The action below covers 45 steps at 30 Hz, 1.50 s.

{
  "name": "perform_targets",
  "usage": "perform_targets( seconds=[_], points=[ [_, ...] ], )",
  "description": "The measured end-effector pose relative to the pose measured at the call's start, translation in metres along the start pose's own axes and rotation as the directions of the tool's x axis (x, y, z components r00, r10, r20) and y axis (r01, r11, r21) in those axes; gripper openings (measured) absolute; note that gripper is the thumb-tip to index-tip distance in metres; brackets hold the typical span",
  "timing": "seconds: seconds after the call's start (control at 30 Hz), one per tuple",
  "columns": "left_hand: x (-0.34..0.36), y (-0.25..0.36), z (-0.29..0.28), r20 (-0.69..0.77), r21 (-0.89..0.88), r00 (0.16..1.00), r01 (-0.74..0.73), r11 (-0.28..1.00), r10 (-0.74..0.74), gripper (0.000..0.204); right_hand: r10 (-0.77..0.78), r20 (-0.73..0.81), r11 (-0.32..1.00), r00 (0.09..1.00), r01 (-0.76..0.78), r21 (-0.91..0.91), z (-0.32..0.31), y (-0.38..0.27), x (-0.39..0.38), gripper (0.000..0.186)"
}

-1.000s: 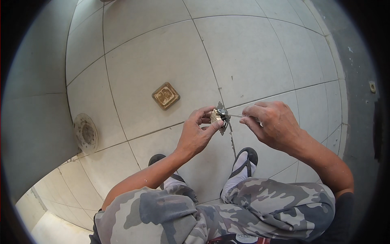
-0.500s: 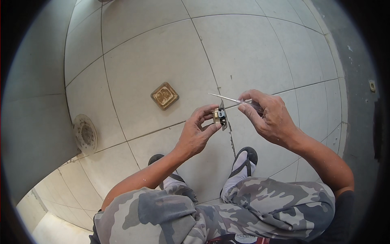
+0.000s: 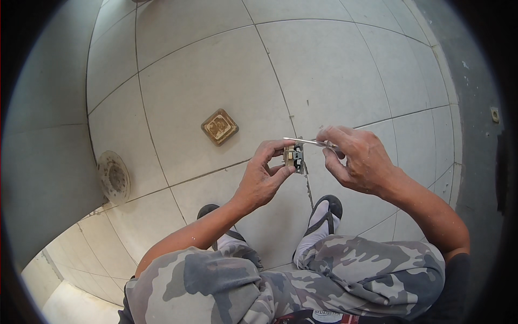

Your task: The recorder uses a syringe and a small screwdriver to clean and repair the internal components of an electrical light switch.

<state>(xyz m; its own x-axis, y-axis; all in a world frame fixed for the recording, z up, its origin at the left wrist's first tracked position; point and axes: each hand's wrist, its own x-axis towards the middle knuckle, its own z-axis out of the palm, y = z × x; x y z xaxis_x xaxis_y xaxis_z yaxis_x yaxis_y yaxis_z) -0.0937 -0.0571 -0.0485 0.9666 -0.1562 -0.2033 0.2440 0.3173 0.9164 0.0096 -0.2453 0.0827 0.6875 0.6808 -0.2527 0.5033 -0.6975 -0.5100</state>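
Observation:
Between the thumb and fingers of my left hand [image 3: 261, 174] is a small electrical switch or socket mechanism [image 3: 294, 155]. It has a light body, dark inner parts and a flat metal mounting plate. My right hand [image 3: 362, 157] is closed round the handle of a screwdriver [image 3: 306, 141], mostly hidden by the fingers. The thin metal shaft points left and crosses the top edge of the mechanism, close to my left fingertips. Whether the shaft touches the mechanism cannot be made out.
On the pale tiled floor [image 3: 210, 70], beyond my left hand, lies a brown-stained square piece [image 3: 219, 127]. A dusty round disc [image 3: 113, 177] leans by the grey panel [image 3: 43, 162] at left. My sandalled feet [image 3: 325, 216] are below my hands. A grey wall [image 3: 475, 108] runs along the right.
The mechanism has turned in my left hand, so more of its inner side shows. The screwdriver has come lower and now lies across its top edge.

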Motion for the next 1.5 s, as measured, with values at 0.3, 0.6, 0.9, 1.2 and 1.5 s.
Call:
perform_targets(
  seconds=[0.3, 0.6, 0.9, 1.2, 1.5],
  points=[
    [-0.001, 0.000, -0.001, -0.015, 0.048, 0.999, -0.051, 0.998, 0.052, 0.045, -0.079, 0.004, 0.967, 0.997, 0.077, -0.243, -0.004, -0.005, -0.001, 0.010],
    [0.000, 0.003, 0.000, 0.007, -0.003, 0.997, -0.083, 0.997, 0.083, 0.045, 0.055, 0.032, 0.992, 0.998, -0.051, -0.116, 0.006, 0.001, -0.001, 0.012],
    [-0.002, 0.020, 0.008, 0.007, 0.329, 0.973, -0.221, 0.918, 0.232, 0.050, 0.263, 0.184, 0.893, 0.947, -0.311, 0.325, 0.021, 0.008, -0.002, 0.031],
    [-0.006, 0.022, 0.009, 0.080, 0.553, 0.921, -0.360, 0.752, 0.381, 0.059, 0.250, 0.303, 0.671, 0.920, -0.390, 0.631, 0.038, 0.021, -0.007, 0.031],
    [-0.005, 0.022, 0.010, 0.040, 0.534, 0.922, -0.345, 0.772, 0.384, 0.072, 0.336, 0.407, 0.526, 0.849, -0.528, 0.667, 0.031, 0.021, -0.007, 0.027]
  ],
)
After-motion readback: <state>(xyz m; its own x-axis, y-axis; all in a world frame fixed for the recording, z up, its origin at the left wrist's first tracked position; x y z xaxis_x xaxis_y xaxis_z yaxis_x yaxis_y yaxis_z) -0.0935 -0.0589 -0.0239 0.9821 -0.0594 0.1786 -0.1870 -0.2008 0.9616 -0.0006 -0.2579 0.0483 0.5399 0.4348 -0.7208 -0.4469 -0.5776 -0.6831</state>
